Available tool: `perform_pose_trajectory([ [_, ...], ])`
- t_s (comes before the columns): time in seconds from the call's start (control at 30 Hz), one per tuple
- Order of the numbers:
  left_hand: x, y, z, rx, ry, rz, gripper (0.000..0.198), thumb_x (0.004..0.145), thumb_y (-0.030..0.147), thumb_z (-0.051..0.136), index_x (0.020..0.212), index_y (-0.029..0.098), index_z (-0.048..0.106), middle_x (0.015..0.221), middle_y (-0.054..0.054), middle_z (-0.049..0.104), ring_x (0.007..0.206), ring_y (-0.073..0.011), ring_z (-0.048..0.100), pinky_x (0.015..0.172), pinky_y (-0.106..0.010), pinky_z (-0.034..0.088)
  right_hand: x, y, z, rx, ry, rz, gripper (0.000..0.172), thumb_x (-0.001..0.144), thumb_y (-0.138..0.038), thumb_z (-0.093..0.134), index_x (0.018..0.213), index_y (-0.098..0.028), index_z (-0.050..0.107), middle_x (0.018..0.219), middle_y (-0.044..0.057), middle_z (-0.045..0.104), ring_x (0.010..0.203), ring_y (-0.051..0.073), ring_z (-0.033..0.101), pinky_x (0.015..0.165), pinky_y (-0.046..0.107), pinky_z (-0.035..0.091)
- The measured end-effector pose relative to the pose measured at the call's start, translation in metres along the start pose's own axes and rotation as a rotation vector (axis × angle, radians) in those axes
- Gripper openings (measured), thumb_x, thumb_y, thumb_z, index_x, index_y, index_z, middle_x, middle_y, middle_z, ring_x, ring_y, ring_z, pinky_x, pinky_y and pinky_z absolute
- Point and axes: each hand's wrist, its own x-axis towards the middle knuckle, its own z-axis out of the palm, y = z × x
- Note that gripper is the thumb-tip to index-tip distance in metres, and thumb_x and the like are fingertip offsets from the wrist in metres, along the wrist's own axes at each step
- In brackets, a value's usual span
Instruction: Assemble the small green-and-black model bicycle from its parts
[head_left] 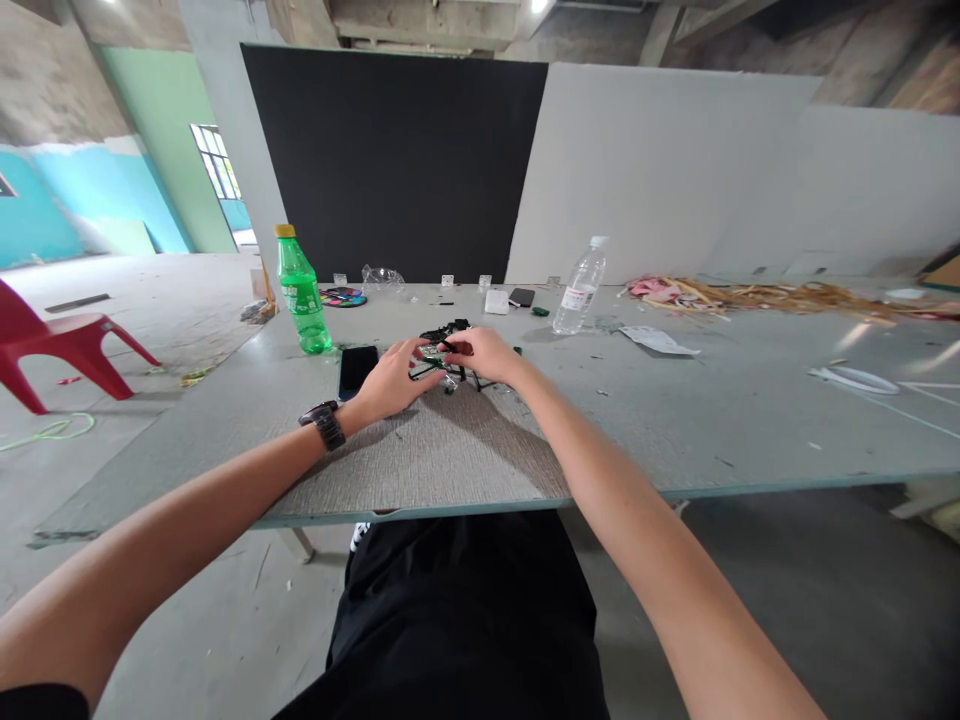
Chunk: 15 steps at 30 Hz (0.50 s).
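Note:
Both my hands meet over a small black and green gadget with thin black legs point(442, 362) lying on the grey table point(675, 420). My left hand point(390, 378), with a black watch on its wrist, rests its fingers on the gadget's left side. My right hand point(484, 352) pinches a thin black part at the gadget's top. A dark phone point(357, 368) lies flat just left of my left hand. What exactly the gadget is I cannot make out.
A green bottle point(301, 290) stands at the left, a clear water bottle point(579, 288) at the back right. A colourful disc point(343, 297), a white box point(496, 301), scrap strips point(750, 294) and paper point(660, 340) lie about. A red chair point(60, 345) stands on the floor.

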Motion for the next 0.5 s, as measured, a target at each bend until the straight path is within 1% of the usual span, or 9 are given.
perform_pose_trajectory([
  [0.03, 0.000, 0.001, -0.001, -0.030, 0.019, 0.014, 0.055, 0.085, 0.050, 0.070, 0.131, 0.022, 0.058, 0.115, -0.011, 0.067, 0.096, -0.0235, 0.064, 0.087, -0.037, 0.049, -0.001, -0.002, 0.001, 0.040, -0.012, 0.003, 0.029, 0.090, -0.038, 0.065, 0.113, -0.021, 0.070, 0.085, 0.004, 0.072, 0.074, 0.018, 0.060, 0.067, 0.029, 0.040],
  [0.1, 0.000, 0.004, -0.001, -0.101, 0.037, 0.038, 0.043, 0.088, 0.044, 0.068, 0.125, 0.023, 0.062, 0.109, -0.009, 0.069, 0.094, -0.0223, 0.065, 0.086, -0.035, 0.049, -0.002, -0.006, 0.003, 0.126, -0.006, 0.021, 0.038, 0.088, -0.034, 0.068, 0.124, -0.022, 0.063, 0.088, 0.004, 0.073, 0.077, 0.019, 0.064, 0.068, 0.029, 0.043],
  [0.17, 0.001, 0.005, -0.001, -0.142, 0.034, 0.052, 0.030, 0.092, 0.039, 0.064, 0.118, 0.024, 0.065, 0.100, -0.007, 0.071, 0.089, -0.0206, 0.065, 0.083, -0.033, 0.049, -0.002, -0.009, 0.003, 0.185, 0.011, 0.040, 0.044, 0.085, -0.032, 0.072, 0.126, -0.021, 0.059, 0.090, 0.005, 0.074, 0.081, 0.020, 0.066, 0.071, 0.029, 0.046],
  [0.23, 0.001, 0.005, -0.002, -0.113, 0.020, 0.063, 0.026, 0.093, 0.037, 0.062, 0.115, 0.024, 0.066, 0.096, -0.006, 0.071, 0.086, -0.0199, 0.065, 0.080, -0.032, 0.049, -0.002, -0.009, 0.001, 0.196, 0.039, 0.053, 0.041, 0.084, -0.033, 0.074, 0.121, -0.020, 0.060, 0.090, 0.005, 0.075, 0.082, 0.020, 0.068, 0.072, 0.030, 0.047],
  [0.3, 0.001, 0.006, -0.003, -0.025, -0.008, 0.076, 0.031, 0.093, 0.041, 0.062, 0.119, 0.024, 0.065, 0.097, -0.006, 0.071, 0.086, -0.0207, 0.065, 0.080, -0.033, 0.049, -0.001, -0.006, -0.002, 0.144, 0.084, 0.059, 0.033, 0.086, -0.033, 0.073, 0.114, -0.019, 0.063, 0.088, 0.006, 0.075, 0.080, 0.020, 0.068, 0.071, 0.030, 0.048],
  [0.4, -0.001, 0.009, -0.007, 0.123, -0.078, 0.092, 0.045, 0.092, 0.050, 0.060, 0.129, 0.023, 0.059, 0.106, -0.009, 0.069, 0.093, -0.0242, 0.065, 0.081, -0.034, 0.049, -0.002, 0.004, -0.011, -0.037, 0.165, 0.081, 0.021, 0.087, -0.027, 0.071, 0.105, -0.017, 0.068, 0.086, 0.007, 0.074, 0.079, 0.019, 0.067, 0.072, 0.031, 0.047],
  [0.47, -0.003, 0.013, -0.010, 0.177, -0.112, 0.094, 0.051, 0.093, 0.053, 0.058, 0.134, 0.023, 0.056, 0.113, -0.010, 0.068, 0.098, -0.0265, 0.065, 0.083, -0.035, 0.048, -0.003, 0.014, -0.016, -0.155, 0.200, 0.118, 0.019, 0.087, -0.024, 0.071, 0.104, -0.016, 0.071, 0.090, 0.009, 0.074, 0.083, 0.020, 0.067, 0.074, 0.032, 0.048],
  [0.5, -0.004, 0.015, -0.011, 0.183, -0.131, 0.097, 0.053, 0.092, 0.053, 0.058, 0.136, 0.023, 0.054, 0.116, -0.011, 0.067, 0.102, -0.0279, 0.064, 0.085, -0.036, 0.047, -0.003, 0.019, -0.018, -0.203, 0.190, 0.149, 0.019, 0.086, -0.023, 0.071, 0.104, -0.016, 0.072, 0.092, 0.010, 0.074, 0.085, 0.021, 0.067, 0.076, 0.033, 0.048],
])
